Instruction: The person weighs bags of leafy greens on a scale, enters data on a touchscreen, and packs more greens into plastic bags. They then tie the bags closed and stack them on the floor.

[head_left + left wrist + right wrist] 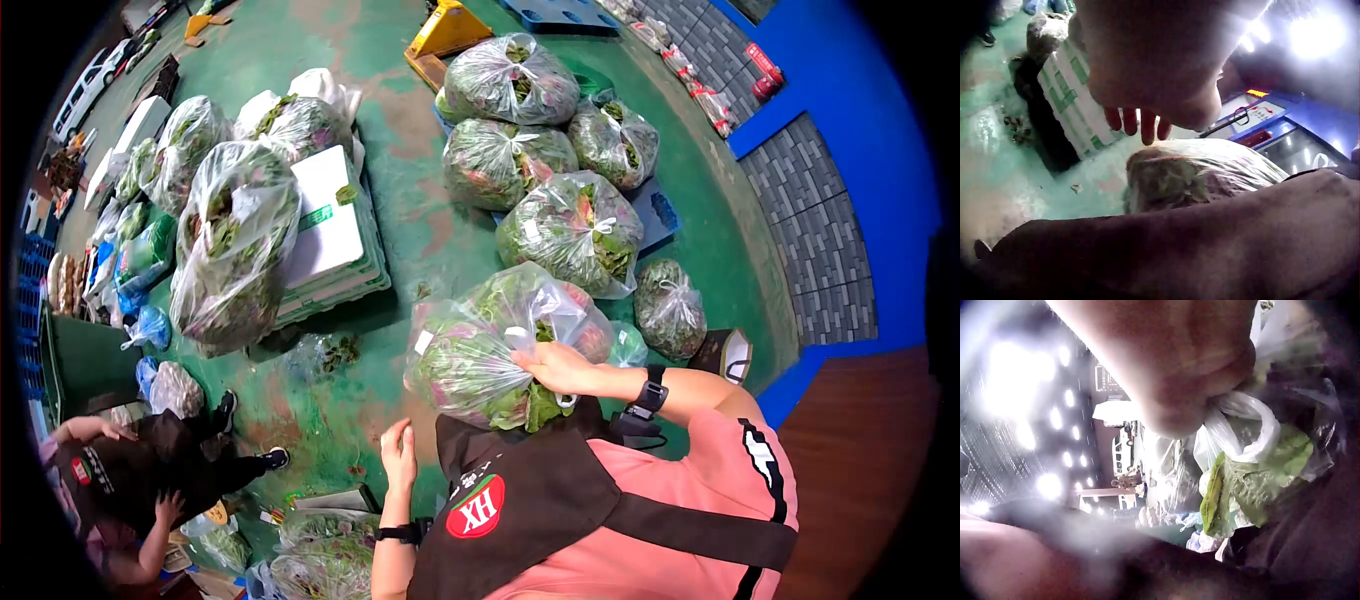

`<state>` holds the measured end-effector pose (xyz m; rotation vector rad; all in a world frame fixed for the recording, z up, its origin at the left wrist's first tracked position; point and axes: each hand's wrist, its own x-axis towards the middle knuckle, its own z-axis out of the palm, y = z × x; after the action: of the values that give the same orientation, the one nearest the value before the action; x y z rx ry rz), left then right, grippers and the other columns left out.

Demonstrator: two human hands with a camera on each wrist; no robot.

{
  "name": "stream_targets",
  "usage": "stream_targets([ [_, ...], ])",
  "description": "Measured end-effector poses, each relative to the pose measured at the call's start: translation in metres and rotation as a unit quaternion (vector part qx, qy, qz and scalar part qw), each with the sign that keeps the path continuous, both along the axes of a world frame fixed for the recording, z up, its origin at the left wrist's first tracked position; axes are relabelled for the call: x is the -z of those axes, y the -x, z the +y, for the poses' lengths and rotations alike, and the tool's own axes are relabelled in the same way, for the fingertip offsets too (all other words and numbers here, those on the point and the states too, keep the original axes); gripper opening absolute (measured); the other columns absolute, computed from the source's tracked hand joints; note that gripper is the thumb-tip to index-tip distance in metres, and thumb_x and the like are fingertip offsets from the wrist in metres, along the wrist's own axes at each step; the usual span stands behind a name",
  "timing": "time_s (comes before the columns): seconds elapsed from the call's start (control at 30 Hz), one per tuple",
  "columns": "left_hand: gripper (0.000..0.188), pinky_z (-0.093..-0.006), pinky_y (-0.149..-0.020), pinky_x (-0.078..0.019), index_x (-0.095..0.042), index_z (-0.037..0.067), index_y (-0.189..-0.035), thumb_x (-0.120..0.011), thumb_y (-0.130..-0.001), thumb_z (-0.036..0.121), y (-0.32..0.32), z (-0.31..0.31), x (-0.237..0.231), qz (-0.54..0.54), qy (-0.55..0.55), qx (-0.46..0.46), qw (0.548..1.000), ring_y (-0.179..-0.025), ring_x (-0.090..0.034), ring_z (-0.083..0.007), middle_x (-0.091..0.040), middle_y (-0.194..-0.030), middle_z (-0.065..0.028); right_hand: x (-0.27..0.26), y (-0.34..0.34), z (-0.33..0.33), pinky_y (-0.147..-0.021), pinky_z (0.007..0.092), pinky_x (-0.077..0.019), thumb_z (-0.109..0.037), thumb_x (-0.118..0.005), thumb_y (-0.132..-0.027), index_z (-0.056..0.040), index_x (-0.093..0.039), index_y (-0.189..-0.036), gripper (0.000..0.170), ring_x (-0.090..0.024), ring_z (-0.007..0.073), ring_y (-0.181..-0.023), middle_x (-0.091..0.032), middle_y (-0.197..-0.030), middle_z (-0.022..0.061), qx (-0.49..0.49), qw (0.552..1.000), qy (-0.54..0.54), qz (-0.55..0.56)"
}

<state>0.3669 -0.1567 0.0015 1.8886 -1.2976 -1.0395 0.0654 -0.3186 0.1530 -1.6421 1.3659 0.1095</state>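
The right grip (pixel 553 367) hides part of the leafy bag (pixel 462 368) it holds.

passage: green floor (pixel 408 210) between foam boxes (pixel 325 230) and bag pile (pixel 512 158) | obstacle: held bag (pixel 465 362)

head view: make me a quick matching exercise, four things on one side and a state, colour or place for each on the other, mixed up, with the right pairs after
Column one
1. right hand
2. left hand
3. apron badge
4. white box

Column two
A. red with white letters
B. has a green leaf lying on top
C. gripping the gathered top of a bag of leafy greens
D. free, gripping nothing

Right pairs: 1-C, 2-D, 3-A, 4-B
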Motion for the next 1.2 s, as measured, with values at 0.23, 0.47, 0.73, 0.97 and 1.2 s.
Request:
stream_targets([
  [0.23, 0.038, -0.0259, -0.07, -0.0442, -0.059, -0.002, -0.101, -0.05, -0.09, 0.033, 0.04, -0.086, 0.052, 0.16, -0.121, -0.158, 0.967, -0.075, -0.056, -0.0132, -0.063, -0.085, -0.0078, 0.059, 0.074, -0.155, -0.071, 0.0444, -0.0426, -0.047, -0.035, -0.09, 0.0023, -0.055, -0.092, 0.053, -0.057, 0.0384, -0.082, -0.059, -0.085, 0.0232, 0.062, 0.995, -0.079, 0.009],
  [0.47, 0.038, -0.0243, -0.07, -0.0433, -0.056, -0.001, -0.104, -0.05, -0.09, 0.033, 0.096, -0.192, 0.023, 0.218, -0.266, 0.006, 0.939, -0.073, -0.055, -0.0108, -0.063, -0.086, -0.0061, 0.098, 0.181, -0.164, -0.056, 0.0426, -0.0389, -0.052, -0.038, -0.089, 0.0008, -0.049, -0.068, 0.058, -0.051, 0.0249, -0.055, -0.048, -0.056, 0.0136, 0.269, 0.962, 0.024, -0.026],
  [0.73, 0.034, -0.0267, -0.066, -0.0461, -0.058, -0.003, -0.096, -0.054, -0.089, 0.03, 0.066, -0.273, 0.051, 0.091, -0.334, 0.13, 0.929, -0.07, -0.057, -0.0137, -0.062, -0.08, -0.008, 0.138, 0.307, -0.091, -0.055, 0.0354, -0.0411, -0.052, -0.04, -0.088, -0.0012, -0.056, -0.078, 0.055, -0.052, 0.0208, -0.058, -0.052, -0.06, 0.0075, 0.548, 0.837, -0.005, -0.015],
  [0.97, 0.031, -0.0264, -0.065, -0.0473, -0.057, -0.004, -0.097, -0.055, -0.088, 0.026, 0.054, -0.312, 0.068, 0.021, -0.35, 0.196, 0.916, -0.073, -0.058, -0.014, -0.063, -0.079, -0.0096, 0.217, 0.496, 0.003, -0.065, 0.0435, -0.0441, -0.039, -0.044, -0.088, 0.0051, -0.062, -0.079, 0.048, -0.059, 0.0375, -0.07, -0.058, -0.07, 0.0251, 0.466, 0.84, -0.032, 0.277],
  [1.2, 0.04, -0.0378, -0.076, -0.0463, -0.06, 0.005, -0.101, -0.049, -0.084, 0.041, 0.066, -0.312, -0.002, -0.161, -0.342, 0.216, 0.9, -0.089, -0.06, -0.0297, -0.063, -0.094, -0.0159, 0.385, 0.566, 0.101, -0.06, 0.0335, -0.0456, -0.018, -0.055, -0.081, -0.0081, -0.054, -0.087, 0.012, -0.054, 0.0195, -0.068, -0.056, -0.078, 0.0089, 0.554, 0.824, -0.056, -0.104],
])
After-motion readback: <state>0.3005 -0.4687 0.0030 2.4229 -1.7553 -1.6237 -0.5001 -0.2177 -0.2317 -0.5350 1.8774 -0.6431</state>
